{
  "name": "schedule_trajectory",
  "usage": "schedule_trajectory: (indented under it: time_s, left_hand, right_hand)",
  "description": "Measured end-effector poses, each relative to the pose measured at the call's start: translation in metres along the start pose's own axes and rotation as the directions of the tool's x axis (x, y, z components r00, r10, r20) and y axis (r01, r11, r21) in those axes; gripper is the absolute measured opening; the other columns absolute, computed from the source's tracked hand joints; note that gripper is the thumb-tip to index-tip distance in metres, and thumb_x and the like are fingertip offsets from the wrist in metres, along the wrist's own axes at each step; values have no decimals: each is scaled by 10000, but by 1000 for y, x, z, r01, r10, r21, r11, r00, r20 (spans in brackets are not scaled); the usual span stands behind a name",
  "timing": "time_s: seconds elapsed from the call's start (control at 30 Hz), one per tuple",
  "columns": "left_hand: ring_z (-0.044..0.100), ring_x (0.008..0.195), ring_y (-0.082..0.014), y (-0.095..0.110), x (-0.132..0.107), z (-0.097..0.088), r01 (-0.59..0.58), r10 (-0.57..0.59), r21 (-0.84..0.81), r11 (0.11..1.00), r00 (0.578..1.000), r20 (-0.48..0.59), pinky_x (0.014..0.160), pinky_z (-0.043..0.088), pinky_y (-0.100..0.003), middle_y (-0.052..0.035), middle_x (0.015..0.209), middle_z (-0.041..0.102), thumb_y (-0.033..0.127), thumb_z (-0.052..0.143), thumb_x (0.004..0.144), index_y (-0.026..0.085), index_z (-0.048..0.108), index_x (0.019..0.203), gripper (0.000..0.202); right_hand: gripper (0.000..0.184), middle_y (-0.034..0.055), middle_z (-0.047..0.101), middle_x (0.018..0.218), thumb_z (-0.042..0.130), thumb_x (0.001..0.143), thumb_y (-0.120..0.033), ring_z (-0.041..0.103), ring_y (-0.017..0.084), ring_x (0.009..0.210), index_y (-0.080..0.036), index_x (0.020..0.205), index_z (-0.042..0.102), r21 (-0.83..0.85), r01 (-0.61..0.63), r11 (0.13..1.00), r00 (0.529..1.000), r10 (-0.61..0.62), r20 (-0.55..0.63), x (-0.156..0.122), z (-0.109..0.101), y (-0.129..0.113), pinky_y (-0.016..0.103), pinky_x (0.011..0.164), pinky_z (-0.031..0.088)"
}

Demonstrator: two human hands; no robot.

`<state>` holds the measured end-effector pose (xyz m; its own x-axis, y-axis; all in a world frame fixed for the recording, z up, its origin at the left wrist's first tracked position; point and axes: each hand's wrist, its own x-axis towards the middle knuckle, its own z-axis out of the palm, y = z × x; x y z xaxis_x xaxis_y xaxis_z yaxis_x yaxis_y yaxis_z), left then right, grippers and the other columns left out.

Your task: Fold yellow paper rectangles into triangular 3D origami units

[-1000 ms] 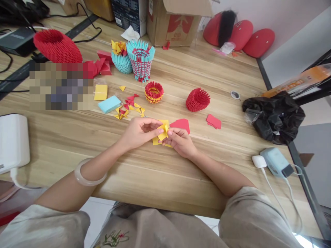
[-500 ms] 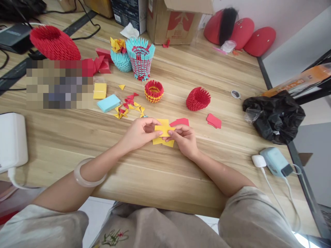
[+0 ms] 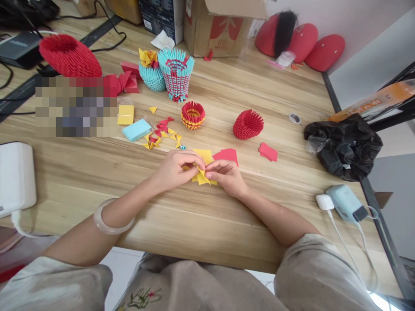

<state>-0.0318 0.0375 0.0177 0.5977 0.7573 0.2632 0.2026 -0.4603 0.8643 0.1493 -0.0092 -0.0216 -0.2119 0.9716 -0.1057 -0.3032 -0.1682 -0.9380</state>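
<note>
Between my fingertips is a small piece of yellow paper (image 3: 202,176), bent along a fold and tilted. My left hand (image 3: 177,170) pinches its upper left part, and my right hand (image 3: 228,176) pinches it from the right with thumb and fingers. Beneath the hands lie several yellow paper sheets (image 3: 203,154), partly covered. Red paper sheets (image 3: 227,155) lie just behind my right hand. Beyond my left hand are small folded yellow and red paper pieces (image 3: 162,131), some of them triangles.
Behind the hands stand a red-and-yellow paper bowl (image 3: 193,115), a red paper cup (image 3: 248,124) and a blue-and-red paper vase (image 3: 177,75). Blue paper (image 3: 136,129) lies left, a small red stack (image 3: 268,152) right. A black plastic bag (image 3: 343,147) and charger (image 3: 346,203) sit far right.
The yellow paper was held flat and level facing me; now it is bent and turned downward at a slant. My fingers have closed nearer together around it.
</note>
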Motion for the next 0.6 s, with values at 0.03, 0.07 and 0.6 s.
schedule_trajectory:
  time_s: [0.03,0.07,0.6]
  left_hand:
    - [645,712,-155,0,-1,2,30,-30,-38,999,999,-17,675,518,-268,-48,803,704,176,597,756,173,689,775,94]
    - [648,695,-151,1,-2,4,76,-80,-100,992,996,-41,647,526,-257,-47,813,700,198,625,748,171,679,834,105]
    - [681,799,-195,2,-5,14,101,-106,-42,994,984,-145,731,550,-285,-66,884,738,302,726,729,186,746,847,167]
  right_hand:
    - [203,-16,709,696,812,599,-245,645,92,609,-181,734,675,32,-32,999,999,31,29,1,1,0,230,617,548]
    - [229,-18,701,680,817,589,-249,643,91,591,-172,728,652,60,-60,996,997,57,56,1,2,0,230,604,548]
    - [251,-35,661,600,799,614,-295,556,56,489,-167,705,604,114,-17,993,998,25,-65,4,4,-3,183,472,440]
